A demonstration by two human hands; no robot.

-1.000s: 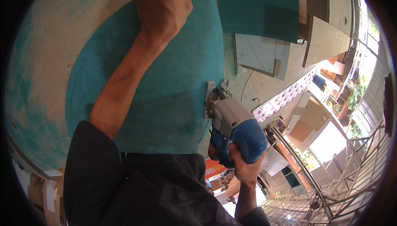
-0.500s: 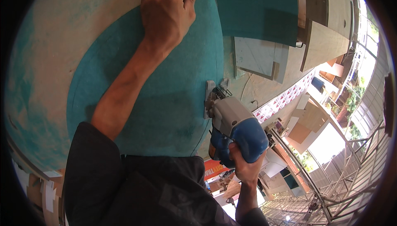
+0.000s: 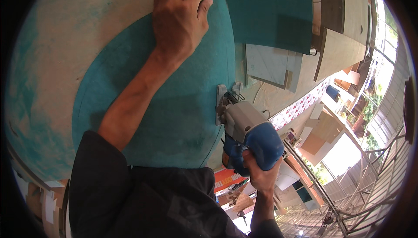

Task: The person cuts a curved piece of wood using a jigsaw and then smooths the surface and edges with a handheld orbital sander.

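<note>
A teal board (image 3: 178, 120) with curved sides lies on the stained worktable (image 3: 56, 50) before me. Dark lines run just inside its edges. My left hand (image 3: 180, 20) is closed at the board's far left edge, fingers curled over it and hidden at the tips, thumb on top. On the right, my right hand (image 3: 263, 175) wraps the blue rear handle of a grey and blue jigsaw (image 3: 250, 122). The jigsaw's metal shoe sits on the board's right edge. Its blade is hidden from view.
Another teal sheet (image 3: 270, 16) lies beyond the board at the far right. Next to it are a white panel (image 3: 266, 64) and wooden boards (image 3: 342, 53). A cord (image 3: 259, 94) trails near the jigsaw. Further right, a workshop opens out with leaning panels and metal framing.
The jigsaw has edged slightly farther away from me along the board's right edge. My left hand stays at the same part of the board. The whole view has shifted a little.
</note>
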